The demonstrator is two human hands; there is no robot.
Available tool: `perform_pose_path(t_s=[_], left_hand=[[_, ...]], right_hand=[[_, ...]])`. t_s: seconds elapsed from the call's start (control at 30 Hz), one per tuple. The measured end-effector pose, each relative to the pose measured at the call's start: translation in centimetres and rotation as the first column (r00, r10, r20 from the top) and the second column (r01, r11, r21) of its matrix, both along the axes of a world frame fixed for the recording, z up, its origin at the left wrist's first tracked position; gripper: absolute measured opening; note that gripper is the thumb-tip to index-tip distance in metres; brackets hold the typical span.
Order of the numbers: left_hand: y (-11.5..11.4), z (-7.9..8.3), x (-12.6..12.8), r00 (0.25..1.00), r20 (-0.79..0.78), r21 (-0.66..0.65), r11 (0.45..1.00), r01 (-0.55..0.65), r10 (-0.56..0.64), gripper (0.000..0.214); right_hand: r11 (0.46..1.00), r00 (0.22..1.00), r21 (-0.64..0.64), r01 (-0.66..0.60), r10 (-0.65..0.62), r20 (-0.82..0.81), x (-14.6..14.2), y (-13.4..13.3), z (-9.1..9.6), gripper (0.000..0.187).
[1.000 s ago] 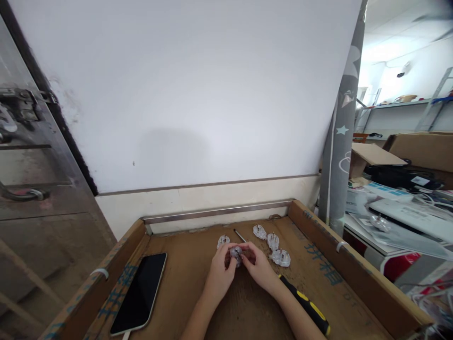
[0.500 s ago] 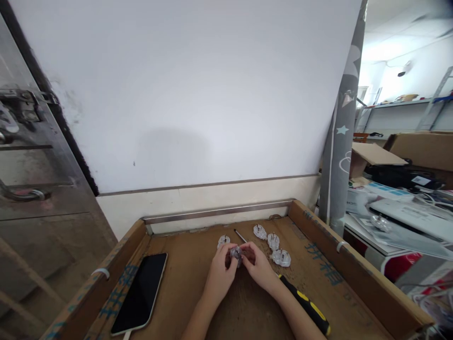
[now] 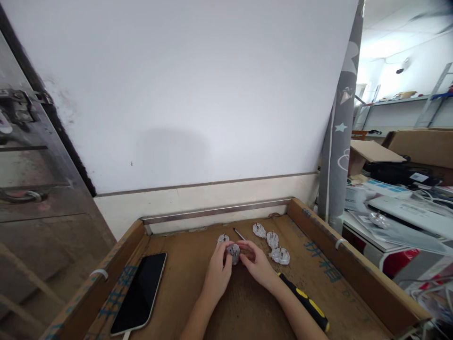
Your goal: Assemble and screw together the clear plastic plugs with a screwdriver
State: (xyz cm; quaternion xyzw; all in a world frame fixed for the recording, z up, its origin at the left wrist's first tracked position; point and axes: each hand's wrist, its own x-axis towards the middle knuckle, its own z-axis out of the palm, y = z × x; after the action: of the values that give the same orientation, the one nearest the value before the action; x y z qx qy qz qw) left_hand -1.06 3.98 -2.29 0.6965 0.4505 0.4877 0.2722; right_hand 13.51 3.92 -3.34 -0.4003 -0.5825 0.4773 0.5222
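Observation:
Both my hands meet over the middle of a shallow wooden tray [image 3: 311,222]. My left hand [image 3: 218,274] and my right hand [image 3: 255,264] are closed around a small clear plastic plug [image 3: 233,250], holding it between their fingertips just above the tray floor. Another clear plug [image 3: 222,238] lies just behind my left hand. Three more clear plugs [image 3: 272,240] lie in a row behind and to the right of my right hand. A screwdriver with a black and yellow handle [image 3: 305,302] lies under my right forearm; its metal shaft [image 3: 239,233] pokes out behind my fingers.
A dark phone [image 3: 139,293] lies face up at the tray's left side, with a cable at its near end. A white wall rises behind the tray. A grey curtain [image 3: 339,123] hangs at the right; beyond it are cardboard boxes and cluttered white items.
My hands have stayed together on the clear plug, turning it slightly so its round face now shows. The view shifted a little downward.

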Motion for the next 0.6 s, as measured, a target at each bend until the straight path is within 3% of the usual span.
perform_pose_path(t_s=[0.3,0.6], left_hand=[[-0.14,0.3,0.15,0.997,-0.072,0.022,1.0,0.015,-0.013,0.026],[-0.06,0.07,0.34,0.999,-0.044,0.024,1.0,-0.012,0.013,0.024]], right_hand=[[1.0,1.0,0.002,-0.002,0.002,-0.02,-0.07,0.03,-0.04,0.038],[0.999,0.998,-0.002,-0.032,0.032,0.051,-0.17,-0.31,0.31,0.034]])
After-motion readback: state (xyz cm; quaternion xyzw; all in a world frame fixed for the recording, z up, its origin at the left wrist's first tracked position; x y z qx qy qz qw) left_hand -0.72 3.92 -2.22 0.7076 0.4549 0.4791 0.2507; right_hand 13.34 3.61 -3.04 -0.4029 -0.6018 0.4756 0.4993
